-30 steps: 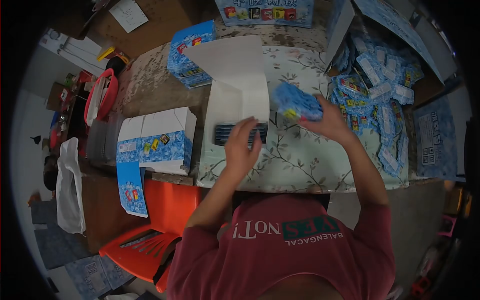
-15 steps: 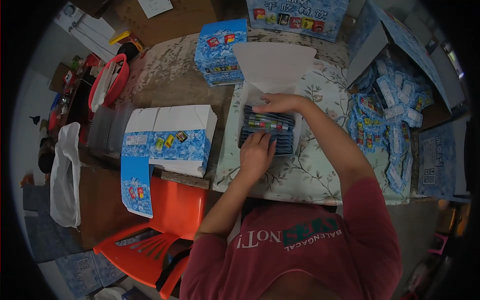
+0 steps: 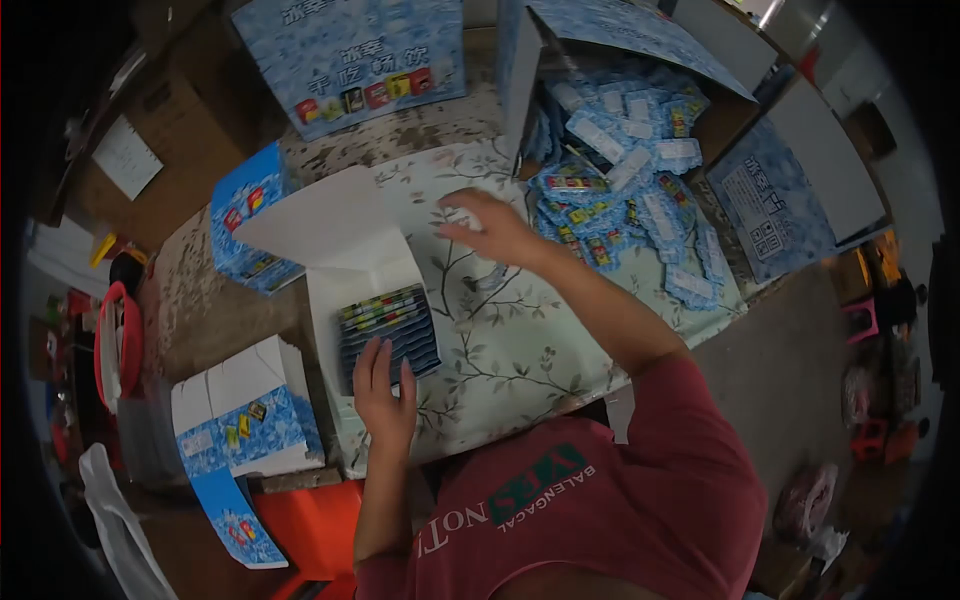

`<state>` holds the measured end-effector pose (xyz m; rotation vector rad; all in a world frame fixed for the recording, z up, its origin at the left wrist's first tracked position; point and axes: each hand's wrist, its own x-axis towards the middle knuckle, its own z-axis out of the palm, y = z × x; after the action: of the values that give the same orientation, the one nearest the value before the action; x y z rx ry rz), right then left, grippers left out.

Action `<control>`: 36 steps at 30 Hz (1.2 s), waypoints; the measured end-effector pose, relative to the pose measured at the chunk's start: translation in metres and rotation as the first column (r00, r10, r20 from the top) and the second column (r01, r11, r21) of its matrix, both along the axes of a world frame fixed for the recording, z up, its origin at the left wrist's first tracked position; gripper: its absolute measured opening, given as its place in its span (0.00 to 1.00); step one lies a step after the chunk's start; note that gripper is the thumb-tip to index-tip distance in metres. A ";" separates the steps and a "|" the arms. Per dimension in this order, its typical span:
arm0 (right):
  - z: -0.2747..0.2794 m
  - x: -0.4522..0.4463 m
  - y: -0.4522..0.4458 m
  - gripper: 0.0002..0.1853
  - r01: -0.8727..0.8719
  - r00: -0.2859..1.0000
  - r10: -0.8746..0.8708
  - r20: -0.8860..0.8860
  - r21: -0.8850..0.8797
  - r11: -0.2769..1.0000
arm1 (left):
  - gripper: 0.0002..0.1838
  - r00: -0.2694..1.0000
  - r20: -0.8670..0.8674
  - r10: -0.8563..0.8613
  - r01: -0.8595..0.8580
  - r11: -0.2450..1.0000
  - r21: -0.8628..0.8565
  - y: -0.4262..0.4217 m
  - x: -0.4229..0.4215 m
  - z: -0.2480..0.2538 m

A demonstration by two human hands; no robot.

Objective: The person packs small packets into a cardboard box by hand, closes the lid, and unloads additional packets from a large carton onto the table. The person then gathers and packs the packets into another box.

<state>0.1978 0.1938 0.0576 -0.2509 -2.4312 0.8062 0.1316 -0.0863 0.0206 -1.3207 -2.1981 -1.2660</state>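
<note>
An open white box [image 3: 372,270] stands on the flowered cloth with its lid raised. Rows of blue sachets [image 3: 405,333] stand packed inside it. My left hand [image 3: 386,392] rests its fingers on the near sachets, fingers apart, gripping nothing. Above the cloth, between the box and the loose pile, my right hand [image 3: 488,226] is open and holds nothing. That pile of blue sachets [image 3: 640,180] spills from a large carton lying on its side.
Flat white-and-blue boxes [image 3: 245,415] are stacked at the left, by an orange chair [image 3: 315,525]. A closed blue box [image 3: 250,215] stands behind them. A large printed carton [image 3: 355,65] is at the back, and a red basin [image 3: 118,345] at far left.
The sachets my right hand carried now stand in the box. That hand has let go and moved out to the right. My left hand stays at the box, and the view has turned right.
</note>
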 end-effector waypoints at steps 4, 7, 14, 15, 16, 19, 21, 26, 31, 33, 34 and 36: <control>-0.046 0.098 0.131 0.26 0.618 0.698 -0.698 0.161 0.356 0.701 | 0.16 0.948 0.067 -0.311 0.307 0.949 0.064 0.028 0.049 0.007; -0.107 0.136 0.188 0.29 0.612 0.692 -0.720 0.056 0.485 0.625 | 0.17 0.837 0.243 -0.490 0.512 0.858 -0.035 0.071 0.075 0.001; -0.071 0.135 0.111 0.32 0.335 0.841 -0.424 0.336 0.291 0.896 | 0.21 0.856 0.341 -0.388 0.434 0.899 -0.065 0.166 0.078 -0.047; -0.069 0.135 0.109 0.32 0.300 0.845 -0.399 0.356 0.302 0.905 | 0.23 0.882 0.320 -0.346 0.392 0.915 -0.093 0.174 0.077 -0.054; -0.065 0.128 0.116 0.32 0.300 0.850 -0.396 0.347 0.299 0.906 | 0.23 0.886 0.311 -0.343 0.389 0.916 -0.097 0.182 0.074 -0.065; -0.047 0.087 0.144 0.34 0.395 0.854 -0.446 0.267 0.223 0.891 | 0.28 0.938 0.152 -0.311 0.338 0.917 -0.212 0.199 0.069 -0.088; -0.030 0.047 0.159 0.39 0.612 0.791 -0.611 0.031 -0.026 0.791 | 0.31 0.956 0.039 -0.292 0.287 0.892 -0.348 0.200 0.072 -0.095; -0.043 -0.016 0.206 0.39 0.785 0.618 -0.786 -0.006 0.043 0.618 | 0.34 0.941 0.079 -0.329 0.330 0.845 -0.421 0.195 0.071 -0.079; -0.023 -0.030 0.212 0.27 0.799 0.598 -0.798 0.071 0.029 0.601 | 0.35 0.930 0.096 -0.355 0.363 0.843 -0.398 0.195 0.071 -0.081; -0.027 -0.027 0.213 0.25 0.812 0.581 -0.812 0.060 0.029 0.583 | 0.35 0.931 0.097 -0.353 0.363 0.853 -0.376 0.196 0.070 -0.081; -0.027 -0.026 0.215 0.23 0.824 0.565 -0.824 0.039 0.027 0.566 | 0.35 0.932 0.101 -0.348 0.360 0.858 -0.367 0.197 0.068 -0.081; -0.027 -0.021 0.220 0.23 0.820 0.570 -0.819 0.073 0.013 0.572 | 0.34 0.928 0.106 -0.357 0.370 0.856 -0.360 0.195 0.069 -0.083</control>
<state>0.1764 0.4136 0.0310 -1.3339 -1.9817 0.3712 0.2001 0.1091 -0.0622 -1.9546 -2.3750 -1.0113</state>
